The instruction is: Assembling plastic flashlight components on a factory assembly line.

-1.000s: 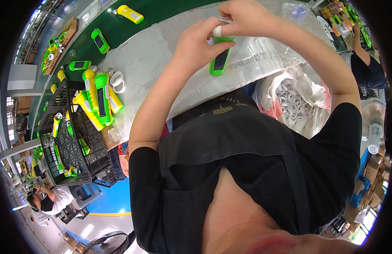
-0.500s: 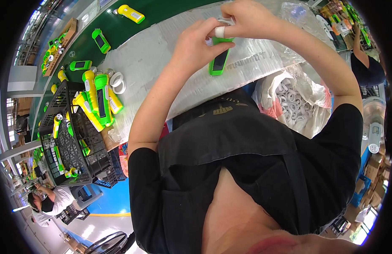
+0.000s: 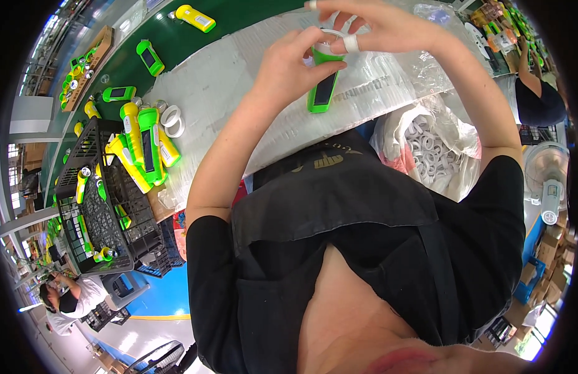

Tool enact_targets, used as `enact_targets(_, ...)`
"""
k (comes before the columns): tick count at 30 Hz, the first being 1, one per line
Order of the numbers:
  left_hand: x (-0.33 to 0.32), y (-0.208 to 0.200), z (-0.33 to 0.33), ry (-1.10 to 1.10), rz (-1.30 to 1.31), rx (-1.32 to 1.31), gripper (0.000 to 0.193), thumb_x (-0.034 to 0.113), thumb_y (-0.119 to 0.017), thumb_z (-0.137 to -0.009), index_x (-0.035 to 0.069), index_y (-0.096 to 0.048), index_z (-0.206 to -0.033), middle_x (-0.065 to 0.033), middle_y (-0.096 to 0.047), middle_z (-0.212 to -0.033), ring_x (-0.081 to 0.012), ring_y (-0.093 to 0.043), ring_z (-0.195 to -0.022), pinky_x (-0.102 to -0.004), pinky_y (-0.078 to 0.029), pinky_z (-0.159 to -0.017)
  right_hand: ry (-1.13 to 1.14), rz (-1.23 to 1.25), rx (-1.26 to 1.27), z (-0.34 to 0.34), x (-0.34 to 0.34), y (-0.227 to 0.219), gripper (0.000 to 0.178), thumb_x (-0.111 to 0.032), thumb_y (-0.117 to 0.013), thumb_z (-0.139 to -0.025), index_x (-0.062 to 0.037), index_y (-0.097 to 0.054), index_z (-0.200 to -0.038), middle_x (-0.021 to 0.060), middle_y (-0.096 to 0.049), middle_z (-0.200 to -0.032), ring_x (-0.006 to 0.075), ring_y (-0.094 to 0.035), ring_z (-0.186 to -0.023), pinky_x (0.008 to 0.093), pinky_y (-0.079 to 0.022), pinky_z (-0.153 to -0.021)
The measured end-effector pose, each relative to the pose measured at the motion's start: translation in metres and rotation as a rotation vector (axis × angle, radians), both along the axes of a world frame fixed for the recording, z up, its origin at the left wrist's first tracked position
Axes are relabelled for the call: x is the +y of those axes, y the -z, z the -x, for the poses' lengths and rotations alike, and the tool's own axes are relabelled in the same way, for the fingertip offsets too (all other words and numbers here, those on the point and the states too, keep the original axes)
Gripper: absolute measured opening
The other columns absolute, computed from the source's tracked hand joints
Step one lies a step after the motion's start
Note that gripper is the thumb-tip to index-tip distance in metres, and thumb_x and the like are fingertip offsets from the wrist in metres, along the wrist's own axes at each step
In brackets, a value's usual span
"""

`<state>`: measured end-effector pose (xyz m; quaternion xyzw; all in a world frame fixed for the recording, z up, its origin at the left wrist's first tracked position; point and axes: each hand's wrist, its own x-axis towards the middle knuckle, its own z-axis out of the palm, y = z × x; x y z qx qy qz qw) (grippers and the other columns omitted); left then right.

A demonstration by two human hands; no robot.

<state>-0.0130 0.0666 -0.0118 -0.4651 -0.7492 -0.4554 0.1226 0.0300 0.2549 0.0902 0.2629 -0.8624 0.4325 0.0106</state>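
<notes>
My left hand [image 3: 288, 67] is closed round the head end of a green flashlight [image 3: 323, 93] with a dark panel along its body. A white ring [image 3: 331, 32] sits at the flashlight's head, partly covered by fingers. Over it, my right hand [image 3: 379, 28] is open, its fingers spread apart and its thumb by the ring. White bands wrap the thumb and one fingertip of that hand. To the left, yellow and green flashlights [image 3: 153, 149] are piled at the cardboard's edge, with loose white rings [image 3: 172, 121] beside them.
A black crate [image 3: 96, 212] holding flashlights stands at the left. More flashlights [image 3: 195, 19] lie on the green belt [image 3: 233, 15] beyond the cardboard. At the right, an open sack [image 3: 467, 140] is full of white rings. Co-workers sit at far left and far right.
My right hand's fingers have lifted and spread away from the flashlight head, baring more of the white ring. My left hand keeps its hold in nearly the same place.
</notes>
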Motion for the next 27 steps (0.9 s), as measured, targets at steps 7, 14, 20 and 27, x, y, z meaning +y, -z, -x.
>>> enact_targets(7, -0.003, 0.004, 0.005, 0.02, -0.006, 0.034, 0.042, 0.014, -0.085, -0.072, 0.01, -0.064, -0.108, -0.0034, -0.069, -0.093, -0.0191, -0.067, -0.083, -0.0297, -0.053, -0.074, -0.031, -0.4, 0.054, 0.013, 0.003, 0.0, 0.043, -0.036, -0.073, -0.08, 0.0036, -0.06, -0.09, 0.0218, -0.065, -0.083, 0.0365, -0.064, -0.075, 0.0418, -0.049, -0.064)
enact_targets(14, -0.026, 0.0, -0.009, 0.208, -0.063, -0.454, 0.109, 0.031, -0.089, -0.067, 0.015, -0.022, -0.151, -0.0203, -0.062, -0.125, -0.0317, -0.062, -0.112, -0.0425, -0.047, -0.099, -0.049, -0.226, 0.321, -0.02, 0.006, 0.007, 0.039, -0.031, -0.069, -0.087, -0.0011, -0.056, -0.109, 0.0141, -0.06, -0.083, 0.0299, -0.06, -0.068, 0.0383, -0.047, -0.061)
enact_targets(20, -0.042, -0.028, -0.004, 0.64, 0.135, -0.854, 0.077, 0.026, -0.08, -0.076, 0.004, -0.04, -0.138, -0.0163, -0.065, -0.109, -0.0316, -0.064, -0.099, -0.0424, -0.051, -0.086, -0.222, -0.237, 0.579, -0.007, -0.004, 0.003, 0.04, -0.039, -0.049, -0.097, -0.0041, -0.058, -0.114, 0.0116, -0.06, -0.075, 0.0305, -0.062, -0.065, 0.0368, -0.048, -0.057)
enact_targets(27, -0.014, 0.023, 0.186, -0.194, 0.451, -0.085, 0.058, 0.021, -0.07, -0.082, 0.01, -0.045, -0.134, -0.0192, -0.065, -0.112, -0.0379, -0.064, -0.097, -0.0434, -0.053, -0.08, 0.584, -0.08, 0.387, 0.189, -0.006, 0.129, 0.027, -0.039, -0.045, -0.098, -0.0165, -0.056, -0.108, 0.0143, -0.068, -0.087, 0.04, -0.065, -0.078, 0.0473, -0.051, -0.066)
